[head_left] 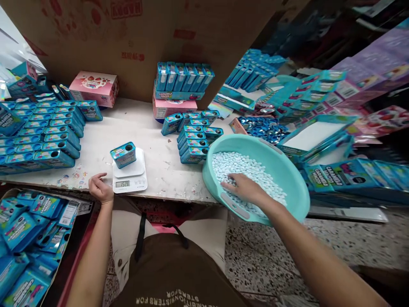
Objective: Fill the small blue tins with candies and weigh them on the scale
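Observation:
My left hand [101, 189] rests at the table's front edge beside a white digital scale [140, 168]. Its index finger sticks out, the others are loosely curled, and it holds nothing. The scale's display reads 1528. On its plate stands a blue candy box [123, 154] with a round dark hole in the top. My right hand [244, 187] reaches over the rim of a turquoise basin [295, 192], among many small pale candies [255, 166]. Thumb and fingers are apart there; the fingertips are partly hidden by the candies.
Rows of blue boxes [60, 136] fill the table's left; a smaller group [193, 145] stands beside the basin. Pink boxes [96, 87] line a large cardboard wall [153, 38]. A carton of blue packs [35, 230] sits lower left. Shiny lids [265, 128] lie behind the basin.

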